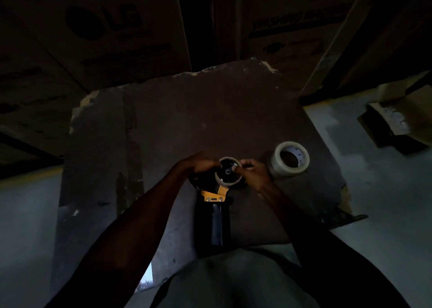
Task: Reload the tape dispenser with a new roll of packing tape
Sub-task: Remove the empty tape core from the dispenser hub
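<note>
Two hands on the tape dispenser (216,191): left hand (201,164) grips its head, right hand (251,171) pinches the spent core (228,173). New roll (291,157) just beside the right hand, axis upright.

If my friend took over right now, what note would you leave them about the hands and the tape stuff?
Left hand: curled over the front of the tape dispenser, steadying it.
Right hand: fingers pinching at the rim of the empty core on the hub.
Dispenser lies on the cardboard sheet, handle toward the person.
New tape roll waits on the cardboard, to the right, untouched.
Done: nothing loaded. Left: pull the core off, fit the new roll, thread the tape.
</note>
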Action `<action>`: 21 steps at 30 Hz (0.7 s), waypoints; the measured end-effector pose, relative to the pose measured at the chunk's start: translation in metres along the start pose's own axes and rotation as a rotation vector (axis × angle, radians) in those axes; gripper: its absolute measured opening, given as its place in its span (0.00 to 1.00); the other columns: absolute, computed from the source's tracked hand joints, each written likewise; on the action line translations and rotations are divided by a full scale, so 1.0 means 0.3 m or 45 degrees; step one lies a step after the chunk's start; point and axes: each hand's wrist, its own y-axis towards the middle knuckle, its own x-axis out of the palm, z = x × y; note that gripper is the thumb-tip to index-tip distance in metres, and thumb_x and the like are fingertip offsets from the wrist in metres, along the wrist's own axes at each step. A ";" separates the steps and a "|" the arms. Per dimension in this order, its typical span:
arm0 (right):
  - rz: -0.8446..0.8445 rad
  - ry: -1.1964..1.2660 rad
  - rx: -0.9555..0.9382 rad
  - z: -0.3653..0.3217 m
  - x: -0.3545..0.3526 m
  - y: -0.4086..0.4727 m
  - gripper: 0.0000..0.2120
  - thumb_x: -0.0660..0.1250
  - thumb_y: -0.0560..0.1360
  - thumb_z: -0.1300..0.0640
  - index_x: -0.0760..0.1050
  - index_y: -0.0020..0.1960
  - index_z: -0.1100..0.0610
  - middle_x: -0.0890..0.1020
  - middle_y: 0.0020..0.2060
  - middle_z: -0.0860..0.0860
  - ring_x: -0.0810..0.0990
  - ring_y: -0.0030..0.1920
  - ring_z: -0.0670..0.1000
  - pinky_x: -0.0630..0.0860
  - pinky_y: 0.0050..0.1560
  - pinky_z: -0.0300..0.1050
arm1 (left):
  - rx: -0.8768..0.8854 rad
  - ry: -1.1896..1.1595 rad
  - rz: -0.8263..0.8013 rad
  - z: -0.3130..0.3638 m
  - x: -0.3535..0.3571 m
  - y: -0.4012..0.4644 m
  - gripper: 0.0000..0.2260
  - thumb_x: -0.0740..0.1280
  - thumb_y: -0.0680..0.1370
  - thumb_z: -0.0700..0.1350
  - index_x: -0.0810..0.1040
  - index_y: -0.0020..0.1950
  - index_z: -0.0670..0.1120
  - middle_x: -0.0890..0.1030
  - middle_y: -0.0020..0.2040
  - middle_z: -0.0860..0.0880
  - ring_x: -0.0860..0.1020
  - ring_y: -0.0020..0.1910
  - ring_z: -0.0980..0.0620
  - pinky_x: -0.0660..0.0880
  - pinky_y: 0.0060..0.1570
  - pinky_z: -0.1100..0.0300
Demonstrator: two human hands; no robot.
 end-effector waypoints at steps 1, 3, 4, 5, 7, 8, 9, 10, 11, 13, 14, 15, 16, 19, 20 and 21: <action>-0.029 0.045 0.062 -0.002 -0.009 -0.001 0.14 0.75 0.72 0.60 0.78 0.55 0.61 0.83 0.45 0.55 0.80 0.44 0.51 0.77 0.37 0.39 | -0.026 -0.039 -0.012 0.006 -0.003 -0.005 0.04 0.68 0.75 0.46 0.82 0.46 0.48 0.82 0.45 0.48 0.79 0.42 0.51 0.75 0.45 0.57; -0.117 0.193 0.156 -0.007 -0.027 -0.012 0.14 0.72 0.74 0.59 0.78 0.57 0.63 0.83 0.49 0.58 0.81 0.50 0.54 0.79 0.44 0.44 | -0.078 -0.111 -0.060 0.003 -0.011 -0.008 0.04 0.68 0.76 0.45 0.82 0.44 0.48 0.83 0.45 0.47 0.80 0.42 0.50 0.76 0.47 0.55; -0.157 0.263 0.186 -0.009 -0.035 -0.016 0.13 0.71 0.75 0.59 0.78 0.56 0.63 0.83 0.50 0.59 0.81 0.51 0.54 0.80 0.47 0.47 | -0.093 -0.118 -0.087 0.001 -0.017 -0.011 0.05 0.68 0.76 0.45 0.82 0.42 0.48 0.84 0.45 0.47 0.81 0.42 0.50 0.76 0.48 0.55; -0.184 0.310 0.208 -0.008 -0.040 -0.016 0.11 0.71 0.75 0.59 0.78 0.55 0.63 0.83 0.50 0.59 0.81 0.51 0.54 0.80 0.49 0.48 | -0.099 -0.118 -0.114 0.001 -0.022 -0.014 0.06 0.67 0.76 0.45 0.82 0.41 0.48 0.83 0.44 0.47 0.80 0.42 0.50 0.75 0.47 0.55; -0.210 0.325 0.205 -0.007 -0.047 -0.013 0.10 0.70 0.75 0.59 0.78 0.54 0.62 0.83 0.51 0.59 0.82 0.50 0.54 0.80 0.47 0.46 | -0.086 -0.153 -0.149 0.003 -0.029 -0.020 0.07 0.67 0.78 0.44 0.82 0.41 0.48 0.82 0.41 0.48 0.79 0.40 0.50 0.74 0.44 0.58; -0.212 0.309 0.191 -0.010 -0.049 -0.011 0.10 0.71 0.75 0.59 0.78 0.55 0.62 0.83 0.53 0.60 0.81 0.51 0.54 0.80 0.48 0.46 | -0.081 -0.178 -0.165 0.008 -0.031 -0.024 0.07 0.66 0.78 0.44 0.82 0.41 0.47 0.82 0.40 0.48 0.79 0.39 0.52 0.74 0.42 0.60; -0.202 0.289 0.181 -0.011 -0.049 -0.006 0.12 0.71 0.75 0.58 0.78 0.56 0.62 0.83 0.55 0.60 0.81 0.52 0.54 0.79 0.50 0.48 | -0.080 -0.195 -0.183 0.007 -0.031 -0.024 0.08 0.66 0.79 0.43 0.82 0.42 0.47 0.82 0.39 0.49 0.79 0.37 0.53 0.74 0.39 0.61; -0.196 0.266 0.179 -0.010 -0.052 0.002 0.14 0.71 0.75 0.57 0.77 0.58 0.62 0.82 0.56 0.61 0.81 0.53 0.54 0.79 0.54 0.51 | -0.078 -0.196 -0.202 0.008 -0.034 -0.024 0.08 0.66 0.79 0.43 0.81 0.42 0.47 0.82 0.39 0.50 0.79 0.36 0.54 0.74 0.37 0.62; -0.196 0.244 0.183 -0.012 -0.056 0.008 0.15 0.71 0.75 0.57 0.77 0.60 0.62 0.82 0.57 0.60 0.81 0.54 0.54 0.78 0.57 0.52 | -0.076 -0.200 -0.222 0.008 -0.034 -0.024 0.08 0.66 0.79 0.43 0.81 0.42 0.47 0.82 0.38 0.50 0.79 0.36 0.55 0.74 0.36 0.62; -0.211 0.236 0.195 -0.015 -0.062 0.015 0.18 0.72 0.75 0.56 0.76 0.61 0.61 0.82 0.58 0.59 0.81 0.58 0.56 0.77 0.58 0.53 | -0.071 -0.208 -0.240 0.006 -0.037 -0.027 0.08 0.65 0.80 0.44 0.81 0.42 0.47 0.82 0.38 0.50 0.79 0.34 0.56 0.74 0.34 0.64; -0.220 0.233 0.192 -0.013 -0.063 0.020 0.18 0.72 0.75 0.55 0.76 0.62 0.61 0.82 0.58 0.59 0.81 0.59 0.57 0.77 0.58 0.53 | -0.061 -0.219 -0.245 0.006 -0.039 -0.028 0.08 0.65 0.80 0.44 0.82 0.42 0.46 0.82 0.37 0.50 0.79 0.32 0.58 0.74 0.32 0.66; -0.229 0.225 0.181 -0.012 -0.065 0.021 0.19 0.72 0.75 0.54 0.76 0.62 0.61 0.82 0.58 0.59 0.81 0.60 0.58 0.77 0.58 0.54 | -0.055 -0.233 -0.248 0.000 -0.041 -0.025 0.09 0.66 0.80 0.44 0.82 0.42 0.46 0.82 0.36 0.51 0.79 0.31 0.58 0.73 0.31 0.66; -0.235 0.210 0.165 -0.011 -0.068 0.021 0.19 0.72 0.74 0.54 0.76 0.62 0.60 0.83 0.58 0.60 0.81 0.59 0.58 0.77 0.57 0.54 | -0.054 -0.244 -0.256 -0.005 -0.042 -0.023 0.08 0.66 0.80 0.44 0.82 0.43 0.45 0.83 0.36 0.51 0.79 0.31 0.58 0.74 0.30 0.67; -0.255 0.187 0.159 -0.008 -0.074 0.020 0.19 0.73 0.74 0.53 0.76 0.62 0.59 0.82 0.58 0.60 0.81 0.60 0.58 0.76 0.59 0.55 | -0.075 -0.300 -0.287 0.005 -0.049 -0.038 0.09 0.64 0.81 0.43 0.81 0.43 0.45 0.83 0.31 0.54 0.79 0.29 0.60 0.72 0.28 0.69; -0.267 0.183 0.157 -0.011 -0.076 0.018 0.19 0.73 0.74 0.52 0.76 0.62 0.59 0.82 0.58 0.60 0.80 0.60 0.59 0.76 0.60 0.55 | -0.067 -0.305 -0.292 0.010 -0.051 -0.042 0.10 0.63 0.81 0.43 0.80 0.41 0.45 0.82 0.28 0.55 0.77 0.26 0.62 0.71 0.26 0.70; -0.276 0.175 0.151 -0.013 -0.077 0.016 0.19 0.73 0.73 0.52 0.76 0.61 0.58 0.82 0.58 0.59 0.80 0.61 0.59 0.75 0.61 0.56 | -0.063 -0.313 -0.292 0.013 -0.050 -0.042 0.11 0.62 0.82 0.42 0.79 0.41 0.45 0.81 0.26 0.55 0.76 0.24 0.63 0.69 0.24 0.71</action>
